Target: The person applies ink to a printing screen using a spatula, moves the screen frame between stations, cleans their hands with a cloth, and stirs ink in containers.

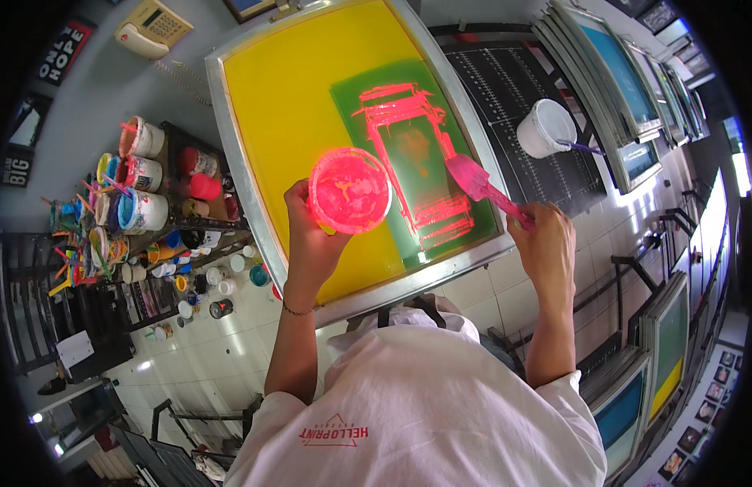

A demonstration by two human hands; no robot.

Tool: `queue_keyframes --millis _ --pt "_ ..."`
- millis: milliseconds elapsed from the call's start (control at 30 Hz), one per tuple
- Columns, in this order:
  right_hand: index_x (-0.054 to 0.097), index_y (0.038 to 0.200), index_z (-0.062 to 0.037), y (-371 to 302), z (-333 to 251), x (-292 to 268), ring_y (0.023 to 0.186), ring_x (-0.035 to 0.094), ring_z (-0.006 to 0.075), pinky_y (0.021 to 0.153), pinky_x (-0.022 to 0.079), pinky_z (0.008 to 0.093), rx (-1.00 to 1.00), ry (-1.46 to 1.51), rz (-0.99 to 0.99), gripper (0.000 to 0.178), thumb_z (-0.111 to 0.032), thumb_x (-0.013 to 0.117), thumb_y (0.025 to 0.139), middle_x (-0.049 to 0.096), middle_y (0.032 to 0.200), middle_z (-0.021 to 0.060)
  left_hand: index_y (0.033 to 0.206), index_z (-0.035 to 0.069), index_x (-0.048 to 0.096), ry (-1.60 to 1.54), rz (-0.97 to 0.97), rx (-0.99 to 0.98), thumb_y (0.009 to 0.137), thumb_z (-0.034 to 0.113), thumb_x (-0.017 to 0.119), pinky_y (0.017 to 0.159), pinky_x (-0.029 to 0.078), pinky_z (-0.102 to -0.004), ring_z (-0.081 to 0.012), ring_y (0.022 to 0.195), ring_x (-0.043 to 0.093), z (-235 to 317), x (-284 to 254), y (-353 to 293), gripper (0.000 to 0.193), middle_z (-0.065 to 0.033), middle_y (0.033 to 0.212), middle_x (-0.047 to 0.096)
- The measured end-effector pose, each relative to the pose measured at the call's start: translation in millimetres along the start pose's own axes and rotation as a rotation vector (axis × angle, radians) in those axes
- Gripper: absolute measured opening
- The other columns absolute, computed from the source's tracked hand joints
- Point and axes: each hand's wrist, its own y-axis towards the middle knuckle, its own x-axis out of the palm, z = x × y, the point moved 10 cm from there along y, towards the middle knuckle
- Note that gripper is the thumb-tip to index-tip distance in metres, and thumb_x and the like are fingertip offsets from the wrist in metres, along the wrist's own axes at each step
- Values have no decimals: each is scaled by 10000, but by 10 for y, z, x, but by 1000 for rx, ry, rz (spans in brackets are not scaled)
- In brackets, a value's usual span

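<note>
A tub of bright pink ink (349, 193) is gripped from its left side by my left hand (309, 235), held above the screen printing frame (275, 105). My right hand (546, 243) is closed round the handle of a pink ink-coated spatula (473, 180). The blade points up and left, over the right part of the screen. Yellow mesh surrounds a green stencil area (352, 101), where thick pink ink strokes (404, 109) form a rough rectangle. Whether the blade touches the mesh I cannot tell.
Right of the screen, a white bucket (546, 128) with a purple-handled tool stands on a black board (506, 89). Framed screens (603, 73) lean at the upper right. A shelf of ink tubs (145, 211) stands left, below a beige telephone (153, 28).
</note>
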Motion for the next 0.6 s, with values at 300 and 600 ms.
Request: queue_keyframes --millis 300,600 --pt "723 858 20 839 -323 120 802 651 410 738 503 486 -137 -5 -11 264 -225 686 769 671 825 228 1302 -17 336 83 95 -1 743 147 864 1005 452 -362 -257 1161 533 -83 -31 58 786 -151 1250 447" --pt "738 953 1 1204 -226 -52 803 689 345 728 518 409 -179 217 82 294 -254 721 807 705 848 198 1255 -48 410 225 100 -62 782 178 806 968 444 -422 -346 1117 522 -346 16 298 657 -192 1215 458"
